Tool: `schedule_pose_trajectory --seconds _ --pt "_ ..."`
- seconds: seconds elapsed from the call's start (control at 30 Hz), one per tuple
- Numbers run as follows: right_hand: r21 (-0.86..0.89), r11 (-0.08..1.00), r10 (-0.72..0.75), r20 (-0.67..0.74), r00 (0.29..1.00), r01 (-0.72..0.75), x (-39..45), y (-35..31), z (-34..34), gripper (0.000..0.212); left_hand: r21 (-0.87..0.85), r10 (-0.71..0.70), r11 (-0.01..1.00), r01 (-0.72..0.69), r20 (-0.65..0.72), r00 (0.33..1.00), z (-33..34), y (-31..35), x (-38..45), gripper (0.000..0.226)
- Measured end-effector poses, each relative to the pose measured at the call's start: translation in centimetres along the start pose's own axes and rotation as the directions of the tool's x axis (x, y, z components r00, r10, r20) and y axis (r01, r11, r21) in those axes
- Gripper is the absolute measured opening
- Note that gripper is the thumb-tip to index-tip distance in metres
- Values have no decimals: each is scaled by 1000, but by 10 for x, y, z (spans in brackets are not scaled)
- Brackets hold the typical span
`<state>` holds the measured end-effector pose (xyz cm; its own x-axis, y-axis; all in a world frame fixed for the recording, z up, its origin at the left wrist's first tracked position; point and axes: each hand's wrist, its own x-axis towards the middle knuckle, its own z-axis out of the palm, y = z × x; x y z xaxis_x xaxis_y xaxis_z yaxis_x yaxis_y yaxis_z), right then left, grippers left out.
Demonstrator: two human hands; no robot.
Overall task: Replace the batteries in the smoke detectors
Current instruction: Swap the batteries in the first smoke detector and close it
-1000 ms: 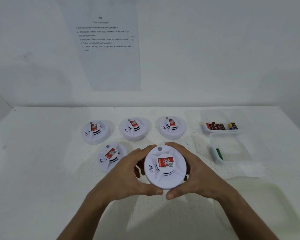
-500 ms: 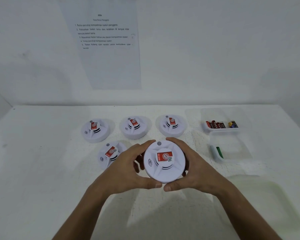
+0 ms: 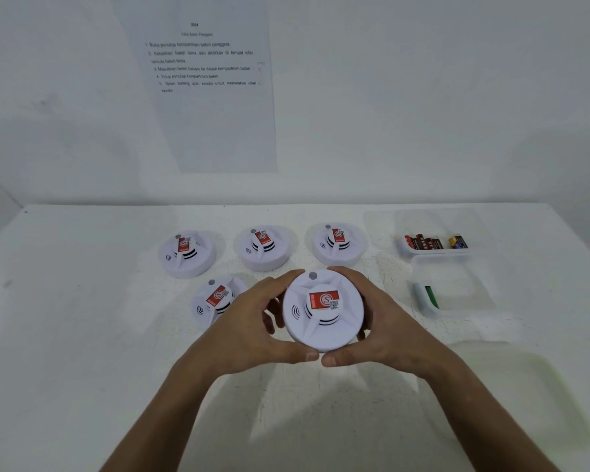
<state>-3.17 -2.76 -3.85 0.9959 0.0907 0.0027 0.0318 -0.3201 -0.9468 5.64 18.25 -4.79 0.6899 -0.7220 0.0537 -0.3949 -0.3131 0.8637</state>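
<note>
A round white smoke detector with a red label faces up, held just above the white table at its middle. My left hand wraps its left rim and my right hand wraps its right rim; the thumbs meet at the near edge. Another detector lies just left, partly hidden by my left hand. Three more form a back row: left, middle, right. A clear tray at the back right holds several red batteries and a yellow-blue one.
A second clear tray nearer me on the right holds one green battery. A translucent lid or tray lies at the near right. A printed instruction sheet hangs on the wall behind the table.
Both hands have lifted the held detector slightly and tilted its face a little more toward me. The other detectors and trays have not moved.
</note>
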Motion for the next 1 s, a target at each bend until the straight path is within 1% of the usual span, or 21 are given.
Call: schedule_pose_trajectory --seconds 0.17,0.37,0.57,0.8,1.0 --pt "26 1000 5 1 1000 -5 1 2 -2 92 -16 6 1000 -6 -2 1000 0 0 1 86" --pt "6 1000 8 -13 1000 -8 3 7 -4 93 -29 9 1000 -9 -1 1000 0 -1 2 85" --pt "-61 996 67 -68 995 -71 8 21 -2 98 18 -25 1000 26 -42 999 2 -7 6 86" --pt "-146 988 41 -65 997 -51 19 34 -6 99 85 -55 995 59 -54 997 7 -14 16 78" --pt "-201 977 56 -88 995 -72 36 46 -8 93 87 -88 992 94 -79 993 13 -23 28 80"
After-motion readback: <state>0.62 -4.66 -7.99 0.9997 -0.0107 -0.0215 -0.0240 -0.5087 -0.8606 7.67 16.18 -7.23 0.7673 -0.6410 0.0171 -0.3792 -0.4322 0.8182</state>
